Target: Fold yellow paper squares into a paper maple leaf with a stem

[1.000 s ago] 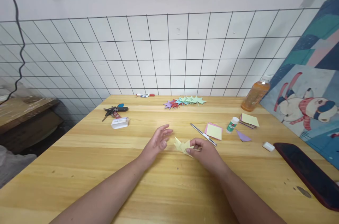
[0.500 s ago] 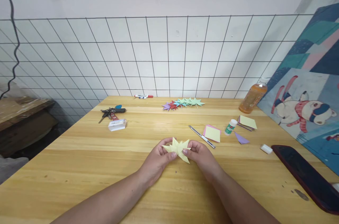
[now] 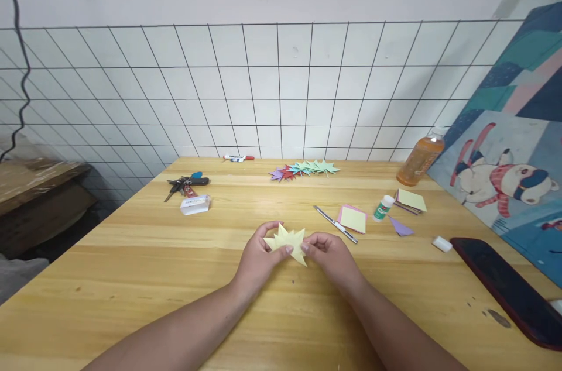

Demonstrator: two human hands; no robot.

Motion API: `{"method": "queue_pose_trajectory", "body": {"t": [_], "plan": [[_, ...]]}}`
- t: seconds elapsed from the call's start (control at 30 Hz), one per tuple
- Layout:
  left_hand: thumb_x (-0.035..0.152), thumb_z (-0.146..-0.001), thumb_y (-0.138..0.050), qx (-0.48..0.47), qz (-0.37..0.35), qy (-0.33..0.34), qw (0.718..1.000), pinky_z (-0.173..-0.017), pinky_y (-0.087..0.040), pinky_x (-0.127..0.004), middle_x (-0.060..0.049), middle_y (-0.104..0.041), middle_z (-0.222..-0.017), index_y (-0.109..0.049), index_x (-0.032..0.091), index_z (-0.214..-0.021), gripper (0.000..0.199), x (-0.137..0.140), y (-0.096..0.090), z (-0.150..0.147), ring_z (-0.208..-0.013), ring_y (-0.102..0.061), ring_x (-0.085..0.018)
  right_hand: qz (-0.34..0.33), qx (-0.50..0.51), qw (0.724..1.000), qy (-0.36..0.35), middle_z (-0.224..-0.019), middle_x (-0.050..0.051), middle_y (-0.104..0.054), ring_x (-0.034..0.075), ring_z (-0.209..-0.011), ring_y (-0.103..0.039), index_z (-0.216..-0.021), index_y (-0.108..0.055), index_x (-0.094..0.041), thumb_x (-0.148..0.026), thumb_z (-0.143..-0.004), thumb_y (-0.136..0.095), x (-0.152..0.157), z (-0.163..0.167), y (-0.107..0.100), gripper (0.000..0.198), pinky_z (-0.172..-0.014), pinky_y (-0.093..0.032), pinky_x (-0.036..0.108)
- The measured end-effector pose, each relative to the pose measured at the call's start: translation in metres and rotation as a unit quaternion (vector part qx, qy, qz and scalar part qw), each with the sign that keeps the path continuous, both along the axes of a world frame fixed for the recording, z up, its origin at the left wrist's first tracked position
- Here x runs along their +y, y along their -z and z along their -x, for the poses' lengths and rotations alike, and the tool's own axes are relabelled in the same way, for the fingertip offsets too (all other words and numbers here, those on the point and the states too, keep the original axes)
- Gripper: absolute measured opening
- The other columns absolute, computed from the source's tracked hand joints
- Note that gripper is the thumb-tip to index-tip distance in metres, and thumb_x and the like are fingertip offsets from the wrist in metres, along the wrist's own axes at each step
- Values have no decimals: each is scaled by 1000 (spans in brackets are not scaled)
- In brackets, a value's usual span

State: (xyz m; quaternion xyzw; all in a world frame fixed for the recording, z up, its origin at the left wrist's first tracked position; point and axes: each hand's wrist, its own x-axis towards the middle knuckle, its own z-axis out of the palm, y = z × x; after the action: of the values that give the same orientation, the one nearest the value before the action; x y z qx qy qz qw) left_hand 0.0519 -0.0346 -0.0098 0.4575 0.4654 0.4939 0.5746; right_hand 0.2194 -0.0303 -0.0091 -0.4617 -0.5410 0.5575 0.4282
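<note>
A pale yellow folded paper leaf (image 3: pixel 287 239) with several pointed tips is held above the near middle of the table. My left hand (image 3: pixel 262 254) pinches its left side, thumb across the front and fingers behind. At the right edge my right hand (image 3: pixel 330 251) pinches it between thumb and bent forefinger. Beyond my right hand lie a box cutter (image 3: pixel 335 224) and a small stack of yellow and pink paper squares (image 3: pixel 352 219). Farther back, a row of similar folded paper leaves (image 3: pixel 305 169) in purple, red, blue and green lies near the wall.
On the right stand a glue stick (image 3: pixel 383 208) and an orange drink bottle (image 3: pixel 420 159), near more paper squares (image 3: pixel 411 201), a purple paper triangle (image 3: pixel 401 226), an eraser (image 3: pixel 441 244) and a phone (image 3: pixel 504 289). Keys (image 3: pixel 187 185), a small white box (image 3: pixel 195 205) and markers (image 3: pixel 238 158) lie left.
The yellow paper leaf has turned in my hands and shifted slightly left; its front now looks plainer, with fewer visible creases. Both hands still pinch it.
</note>
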Motion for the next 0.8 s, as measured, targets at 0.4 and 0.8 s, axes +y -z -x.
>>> {"method": "queue_pose_trajectory", "body": {"t": [0.4,0.8], "plan": [[32,-60,-76,31,-25,5,999,-55,-42,-21,0,-63,-74,-41,18,-120,71,1,2,1,-59,-59,-12,-49,-98,993,49,-62,-3,-55,11,-53,-49,-68,-50,-20,-32,-74,-53,0,1,-4,13,-50,-37,22],[28,-62,-74,68,-6,105,992,-56,-43,-23,0,-63,-68,-54,16,-96,42,2,5,2,-59,-59,-13,-120,-160,980,9,-85,2,-67,16,-72,-60,-99,-62,-22,-23,-72,-56,-7,0,-4,27,-69,-47,27]]}}
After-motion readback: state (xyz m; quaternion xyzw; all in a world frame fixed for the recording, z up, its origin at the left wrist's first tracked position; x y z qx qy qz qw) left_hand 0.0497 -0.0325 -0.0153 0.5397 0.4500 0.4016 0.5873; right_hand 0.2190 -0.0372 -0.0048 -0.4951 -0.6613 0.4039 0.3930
